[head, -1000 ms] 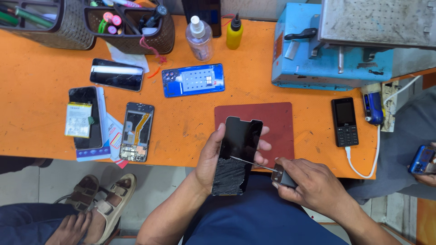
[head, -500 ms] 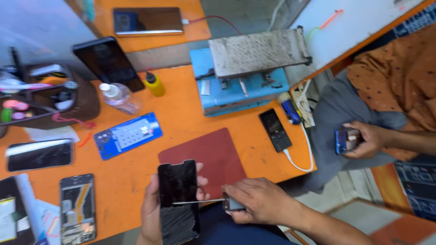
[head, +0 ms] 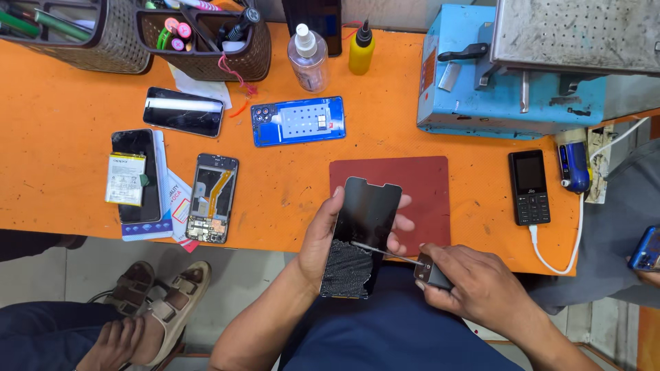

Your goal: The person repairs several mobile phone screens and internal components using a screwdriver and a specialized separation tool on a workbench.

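An orange worktable [head: 55,185] fills the view; grey tiled floor [head: 62,264] beneath it, evenly lit.

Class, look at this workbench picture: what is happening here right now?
A person seated at an orange table holds a black phone screen panel in the left hand, its lower part scraped rough. The right hand presses a thin metal blade tool against the panel. A dark red mat lies under the panel's top. Opened phones, a blue back cover and bottles lie around.
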